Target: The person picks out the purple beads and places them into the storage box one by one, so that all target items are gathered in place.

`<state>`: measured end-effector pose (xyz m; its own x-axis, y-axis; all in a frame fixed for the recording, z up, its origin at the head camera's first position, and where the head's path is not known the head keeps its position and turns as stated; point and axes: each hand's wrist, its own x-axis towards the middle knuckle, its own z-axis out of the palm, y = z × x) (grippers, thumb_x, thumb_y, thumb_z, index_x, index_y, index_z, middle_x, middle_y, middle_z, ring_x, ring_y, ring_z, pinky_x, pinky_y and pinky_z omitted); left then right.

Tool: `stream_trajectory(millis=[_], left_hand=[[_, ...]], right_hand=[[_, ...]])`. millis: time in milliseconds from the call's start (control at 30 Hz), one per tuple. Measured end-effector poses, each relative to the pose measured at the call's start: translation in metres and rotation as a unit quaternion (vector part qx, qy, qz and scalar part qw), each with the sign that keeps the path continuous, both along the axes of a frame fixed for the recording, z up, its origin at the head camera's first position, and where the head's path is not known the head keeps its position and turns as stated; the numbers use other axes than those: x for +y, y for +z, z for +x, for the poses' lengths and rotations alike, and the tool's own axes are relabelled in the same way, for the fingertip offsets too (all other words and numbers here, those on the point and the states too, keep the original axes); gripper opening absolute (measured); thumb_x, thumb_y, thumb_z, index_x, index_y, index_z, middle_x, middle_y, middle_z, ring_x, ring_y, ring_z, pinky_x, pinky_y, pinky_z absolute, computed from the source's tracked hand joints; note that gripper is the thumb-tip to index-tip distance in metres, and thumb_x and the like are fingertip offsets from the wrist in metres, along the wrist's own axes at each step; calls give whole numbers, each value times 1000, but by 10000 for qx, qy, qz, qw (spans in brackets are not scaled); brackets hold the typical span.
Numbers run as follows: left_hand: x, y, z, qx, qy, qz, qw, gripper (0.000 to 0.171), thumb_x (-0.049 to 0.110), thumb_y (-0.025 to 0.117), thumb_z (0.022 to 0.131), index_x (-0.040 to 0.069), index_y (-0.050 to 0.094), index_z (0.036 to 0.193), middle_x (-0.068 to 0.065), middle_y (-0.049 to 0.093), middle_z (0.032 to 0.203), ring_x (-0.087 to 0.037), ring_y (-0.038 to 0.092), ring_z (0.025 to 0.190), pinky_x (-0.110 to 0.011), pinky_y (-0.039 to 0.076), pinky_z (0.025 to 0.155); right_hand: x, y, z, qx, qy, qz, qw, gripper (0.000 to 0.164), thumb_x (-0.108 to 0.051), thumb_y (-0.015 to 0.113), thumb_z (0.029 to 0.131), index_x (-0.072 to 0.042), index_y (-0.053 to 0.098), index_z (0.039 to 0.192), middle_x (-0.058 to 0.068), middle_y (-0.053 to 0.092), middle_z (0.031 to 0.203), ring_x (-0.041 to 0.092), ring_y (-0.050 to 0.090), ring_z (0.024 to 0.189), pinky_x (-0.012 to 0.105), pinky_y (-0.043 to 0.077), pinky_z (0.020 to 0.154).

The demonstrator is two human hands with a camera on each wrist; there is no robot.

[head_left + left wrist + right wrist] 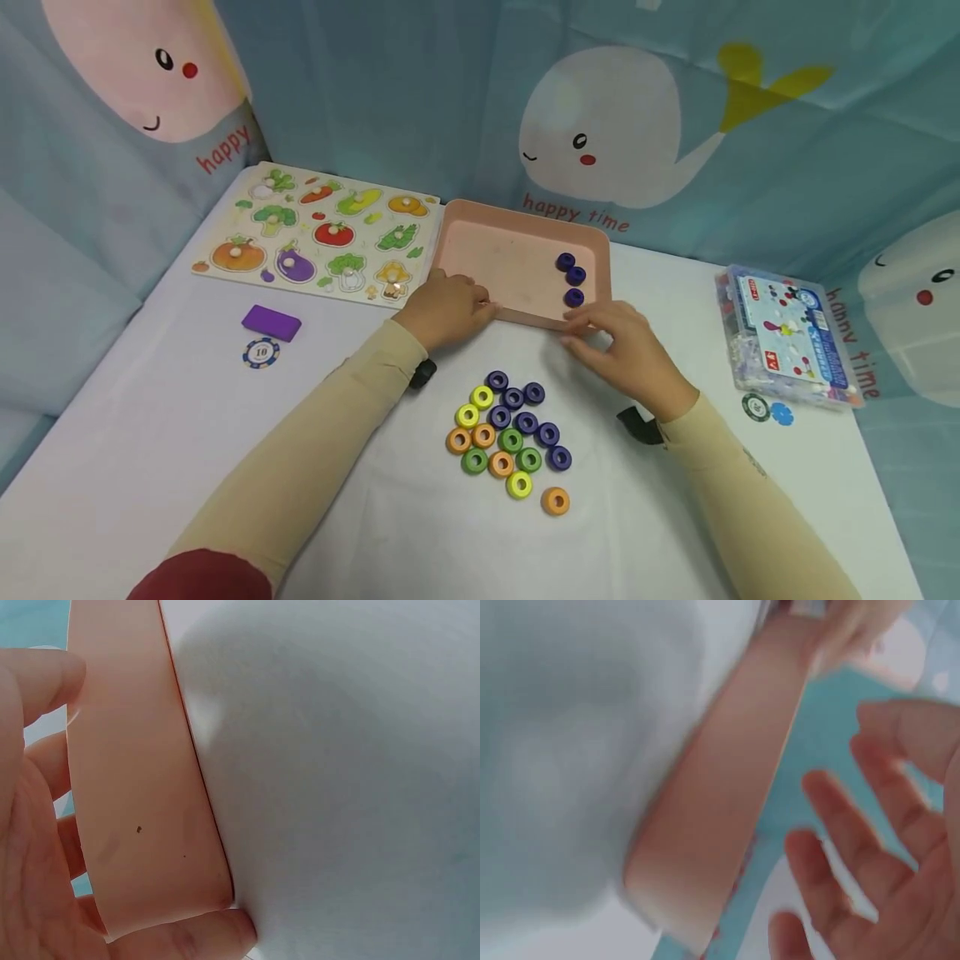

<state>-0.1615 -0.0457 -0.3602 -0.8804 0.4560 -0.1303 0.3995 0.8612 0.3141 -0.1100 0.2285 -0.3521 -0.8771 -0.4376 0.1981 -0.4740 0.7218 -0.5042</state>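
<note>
A shallow pink tray (498, 262) lies at the back of the table, with three dark purple ring beads (575, 276) at its right side. At its near left corner, my left hand (447, 310) grips the tray wall (142, 787), thumb on the outer side and fingers behind the rim. My right hand (628, 354) hovers by the near right corner; in the right wrist view its loosely bent fingers (832, 817) stand apart from the wall and hold nothing. Nearer to me lies a cluster of purple, yellow, orange and green ring beads (511, 440) on the white cloth.
A vegetable peg puzzle board (307, 229) lies left of the tray. Before it are a purple block (272, 322) and a poker chip (261, 352). At right stands a clear plastic box (791, 337), with a chip (756, 407) and blue flower piece (782, 414) nearby. Curtains (420, 100) hang behind.
</note>
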Motion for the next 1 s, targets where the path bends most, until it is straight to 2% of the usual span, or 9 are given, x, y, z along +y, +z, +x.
stream_trajectory(millis=[100, 167, 267, 367, 633, 767, 867, 933, 1000], left_hand=[[0, -1, 1, -39, 24, -10, 10000, 46, 46, 45, 104, 15, 70, 126, -9, 68, 128, -28, 59, 119, -44, 38, 103], [-1, -1, 1, -69, 39, -10, 10000, 46, 47, 45, 104, 15, 70, 126, -9, 67, 129, -30, 59, 120, -45, 39, 104], [-1, -2, 1, -94, 57, 6, 9999, 47, 47, 44, 104, 15, 69, 126, -9, 66, 131, -30, 58, 121, -45, 39, 105], [-2, -4, 0, -114, 71, -1, 9999, 47, 48, 44, 104, 15, 69, 127, -10, 66, 132, -31, 57, 123, -46, 39, 106], [-1, -4, 1, -81, 127, 50, 9999, 46, 48, 44, 104, 16, 70, 125, -9, 66, 130, -33, 56, 120, -46, 41, 103], [-1, -1, 1, -163, 192, 83, 9996, 46, 48, 45, 103, 17, 69, 127, -9, 65, 133, -34, 54, 121, -47, 42, 104], [0, 0, 1, -184, 179, 82, 9996, 47, 48, 45, 103, 16, 68, 128, -10, 64, 134, -33, 54, 123, -46, 41, 105], [0, 1, 1, -175, 178, 92, 9996, 47, 48, 45, 104, 16, 68, 128, -10, 64, 135, -33, 54, 125, -46, 40, 106], [0, 1, 1, -191, 195, 126, 9995, 46, 47, 45, 103, 15, 68, 128, -10, 64, 134, -32, 54, 125, -46, 40, 106]], right_hand=[[-8, -8, 24, -435, 781, 64, 9960, 14, -22, 79, 87, -22, 75, 101, -5, 71, 120, 16, 60, 115, 45, 45, 101], [-13, -15, 34, -688, 1137, 196, 9909, 12, -23, 79, 87, -25, 75, 98, -7, 70, 122, 13, 59, 116, 42, 46, 100], [-18, -25, 40, -843, 1342, 299, 9869, 11, -21, 78, 88, -28, 72, 94, -11, 70, 120, 10, 59, 114, 38, 47, 99], [-20, -29, 41, -813, 1324, 301, 9874, 12, -20, 78, 88, -28, 70, 91, -13, 70, 117, 8, 60, 111, 37, 47, 98], [-18, -26, 42, -681, 933, 661, 9911, 14, -30, 78, 88, -32, 67, 96, -20, 67, 111, 6, 56, 109, 42, 35, 95], [-15, -15, 38, -471, 751, 599, 9943, 16, -27, 80, 86, -31, 68, 95, -19, 68, 107, 8, 56, 107, 44, 32, 93], [-9, -2, 26, -221, 343, 339, 9986, 18, -25, 82, 84, -29, 69, 95, -16, 70, 103, 12, 57, 104, 47, 30, 94], [-4, 6, 13, -98, -107, 183, 9997, 16, -25, 82, 85, -27, 70, 96, -13, 71, 100, 17, 57, 102, 49, 28, 94], [1, 6, -2, -71, -612, 131, 9980, 13, -26, 79, 87, -26, 71, 96, -8, 70, 93, 22, 55, 100, 52, 25, 94]])
